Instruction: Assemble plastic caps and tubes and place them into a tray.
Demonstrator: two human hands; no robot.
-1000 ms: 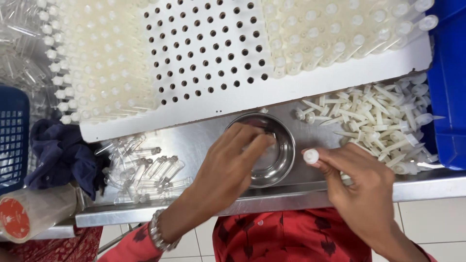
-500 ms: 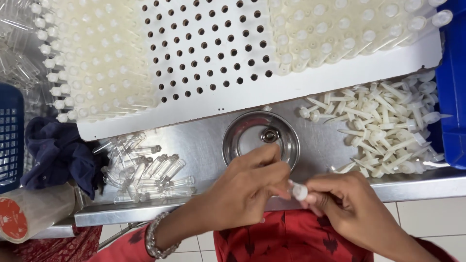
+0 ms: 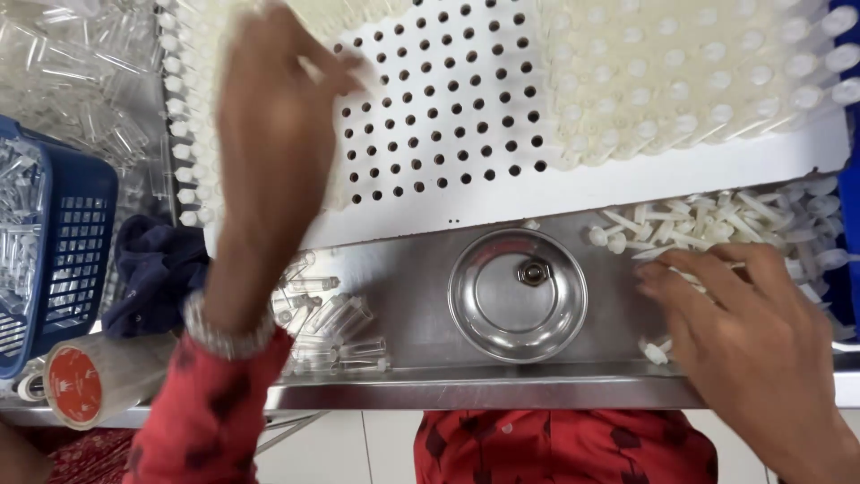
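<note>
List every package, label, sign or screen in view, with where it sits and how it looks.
Roll of clear tape: bottom left, lying on its side, with a round orange-red label on its core end.
Blue plastic basket: far left, mesh walls, holding clear tubes.
No signs or screens in view.

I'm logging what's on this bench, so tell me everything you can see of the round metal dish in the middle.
The round metal dish is a shallow, shiny bowl, seemingly steel, with a rolled rim. It sits upright on the metal shelf, just below the white perforated tray, and holds one small hexagonal nut near its far side. Neither hand touches it: the right hand lies beside it on white plastic parts.
</note>
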